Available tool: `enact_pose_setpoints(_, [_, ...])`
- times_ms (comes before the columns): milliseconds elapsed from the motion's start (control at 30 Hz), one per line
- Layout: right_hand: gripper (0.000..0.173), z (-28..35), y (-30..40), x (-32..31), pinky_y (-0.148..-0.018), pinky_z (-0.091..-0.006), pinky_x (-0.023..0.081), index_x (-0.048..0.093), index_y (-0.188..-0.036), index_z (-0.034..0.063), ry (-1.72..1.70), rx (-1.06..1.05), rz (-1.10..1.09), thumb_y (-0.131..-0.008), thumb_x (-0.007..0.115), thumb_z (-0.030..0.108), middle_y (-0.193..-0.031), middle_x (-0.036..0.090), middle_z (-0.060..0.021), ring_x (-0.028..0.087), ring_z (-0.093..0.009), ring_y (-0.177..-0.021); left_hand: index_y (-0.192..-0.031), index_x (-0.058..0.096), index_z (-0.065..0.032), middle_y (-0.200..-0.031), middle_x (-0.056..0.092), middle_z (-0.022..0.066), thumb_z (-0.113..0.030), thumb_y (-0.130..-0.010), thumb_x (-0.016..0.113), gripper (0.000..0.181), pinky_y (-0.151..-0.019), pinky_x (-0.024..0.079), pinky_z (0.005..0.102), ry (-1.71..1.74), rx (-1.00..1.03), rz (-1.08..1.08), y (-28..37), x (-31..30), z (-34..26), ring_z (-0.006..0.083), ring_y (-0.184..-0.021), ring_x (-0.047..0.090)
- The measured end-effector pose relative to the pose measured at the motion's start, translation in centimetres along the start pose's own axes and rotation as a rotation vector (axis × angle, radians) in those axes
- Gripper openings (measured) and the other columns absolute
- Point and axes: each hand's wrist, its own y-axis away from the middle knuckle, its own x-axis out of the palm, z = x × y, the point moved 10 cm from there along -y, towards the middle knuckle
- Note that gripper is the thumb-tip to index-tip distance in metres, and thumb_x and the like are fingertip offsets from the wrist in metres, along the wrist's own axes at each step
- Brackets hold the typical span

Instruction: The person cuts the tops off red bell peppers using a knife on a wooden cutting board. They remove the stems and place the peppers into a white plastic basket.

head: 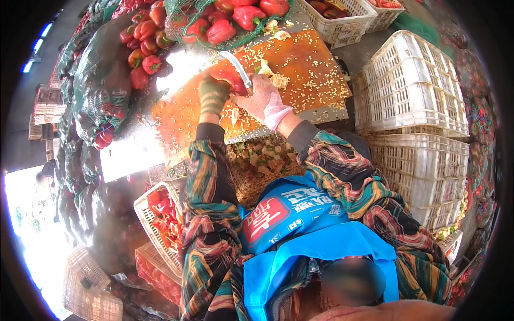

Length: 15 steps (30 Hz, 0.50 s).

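My left hand (213,95), in a green striped knitted glove, grips a red bell pepper (229,79) above an orange-brown work board (309,60). My right hand (262,98), in a pale pink glove, holds a knife with a curved metal blade (237,66). That blade points up and to the left, passing over the pepper's right side; whether it touches the flesh cannot be told. Pale seeds are scattered across the board. Two cut-out pepper cores (280,81) lie just beyond my right hand.
A green net sack of red peppers (221,32) lies at the board's far edge, with loose peppers (146,40) to its left. White plastic crates (413,84) stand at right. Cut peppers fill a crate (138,208) at lower left. Discarded cores (261,156) lie below the board.
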Motion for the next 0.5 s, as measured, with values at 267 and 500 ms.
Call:
enact_pose_setpoints(267, [0.032, -0.1, -0.5, -1.7, -0.076, -0.0394, 0.053, 0.063, -0.099, 0.0053, -0.011, 0.006, 0.015, -0.076, 0.071, 0.025, -0.092, 0.066, -0.0159, 0.065, -0.033, -0.083, -0.103, 0.061, 0.0000, -0.075, 0.067, 0.0096, -0.009, -0.083, 0.066, 0.023, -0.042, 0.045, 0.0283, 0.684, 0.042, 0.105, 6.3, 0.4, -2.6, 0.0146, -0.051, 0.059])
enact_pose_setpoints(500, [0.016, -3.2, -0.9, -1.1, -0.050, -0.0267, 0.046, 0.063, -0.091, 0.0022, -0.872, 0.452, 0.103, -0.079, 0.069, 0.009, -0.073, 0.064, -0.0037, 0.059, -0.012, -0.058, -0.111, 0.057, -0.0010, -0.072, 0.063, 0.0084, -0.017, -0.088, 0.062, 0.029, -0.042, 0.042, 0.0228, 1.440, 0.327, 0.323, 8.6, -5.7, -5.6, 0.0140, -0.053, 0.059])
